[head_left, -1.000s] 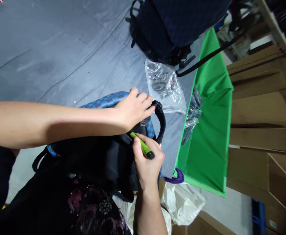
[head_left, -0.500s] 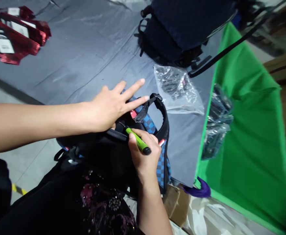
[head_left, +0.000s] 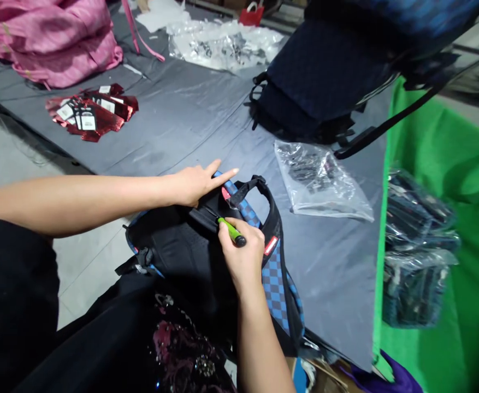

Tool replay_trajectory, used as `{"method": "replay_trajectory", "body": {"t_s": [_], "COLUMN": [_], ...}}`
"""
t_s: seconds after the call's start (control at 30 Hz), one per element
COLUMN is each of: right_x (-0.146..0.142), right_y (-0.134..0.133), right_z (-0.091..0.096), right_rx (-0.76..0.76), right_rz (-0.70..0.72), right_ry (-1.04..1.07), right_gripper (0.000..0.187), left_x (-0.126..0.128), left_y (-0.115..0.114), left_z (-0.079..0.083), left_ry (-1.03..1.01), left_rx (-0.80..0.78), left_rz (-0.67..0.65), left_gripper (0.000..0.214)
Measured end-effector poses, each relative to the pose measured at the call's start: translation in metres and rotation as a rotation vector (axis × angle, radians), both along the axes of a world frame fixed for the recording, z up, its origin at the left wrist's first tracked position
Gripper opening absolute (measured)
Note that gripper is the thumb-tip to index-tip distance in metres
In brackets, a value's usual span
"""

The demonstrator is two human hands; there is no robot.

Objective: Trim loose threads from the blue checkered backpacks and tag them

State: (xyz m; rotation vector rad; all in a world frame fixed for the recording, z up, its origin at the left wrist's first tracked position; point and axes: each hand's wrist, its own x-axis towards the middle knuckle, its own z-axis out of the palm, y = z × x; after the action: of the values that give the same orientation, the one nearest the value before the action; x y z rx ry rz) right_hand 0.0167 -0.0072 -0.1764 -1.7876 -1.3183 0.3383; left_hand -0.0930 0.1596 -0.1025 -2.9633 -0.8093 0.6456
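A black backpack (head_left: 182, 245) with blue-checkered trim and a red label lies against my body at the table's front edge. Held in my right hand (head_left: 243, 251) is a green pen-shaped tool (head_left: 231, 229) with a black end; its thin dark front points at the opening near the top of the backpack. I cannot make out whether the tip touches the fabric. My left hand (head_left: 196, 183) rests on the backpack's top edge beside that opening, two fingers stretched out, the thumb partly hidden. The looped carry strap (head_left: 270, 202) stands right of both hands.
Beyond lies a clear plastic bag (head_left: 321, 180) beside dark backpacks (head_left: 329, 71). Red foil packets with tags (head_left: 95, 112) and pink bags (head_left: 59, 43) are at the left. On the right, a green fabric bin (head_left: 468, 273) holds plastic-wrapped dark items (head_left: 417, 284).
The view has shifted, bringing the pink bags into sight. Fewer of my left hand's fingers show spread. The green tool stays in my right hand at the opening.
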Motion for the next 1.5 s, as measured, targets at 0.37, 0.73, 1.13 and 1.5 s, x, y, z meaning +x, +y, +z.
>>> {"method": "replay_trajectory", "body": {"t_s": [0.37,0.73,1.13,1.5], "right_x": [-0.015,-0.021,-0.033,-0.042], "right_y": [0.032,0.034,0.046,0.058], "right_z": [-0.003,-0.009,-0.006,-0.008], "right_rx": [-0.028,0.03,-0.007,-0.064], "right_rz": [0.102,0.11,0.088,0.033], "right_ry": [-0.009,-0.025,-0.007,-0.037], "right_gripper": [0.021,0.02,0.021,0.021], "left_x": [-0.002,-0.026,-0.036,-0.038], "left_y": [0.016,0.025,0.022,0.039], "left_z": [-0.007,-0.015,-0.023,-0.036], "left_ry": [0.003,-0.13,-0.237,-0.242], "left_rx": [-0.059,-0.066,-0.195,-0.229], "left_rz": [-0.001,-0.117,0.238,0.209], "left_gripper": [0.124,0.097,0.097,0.095]}}
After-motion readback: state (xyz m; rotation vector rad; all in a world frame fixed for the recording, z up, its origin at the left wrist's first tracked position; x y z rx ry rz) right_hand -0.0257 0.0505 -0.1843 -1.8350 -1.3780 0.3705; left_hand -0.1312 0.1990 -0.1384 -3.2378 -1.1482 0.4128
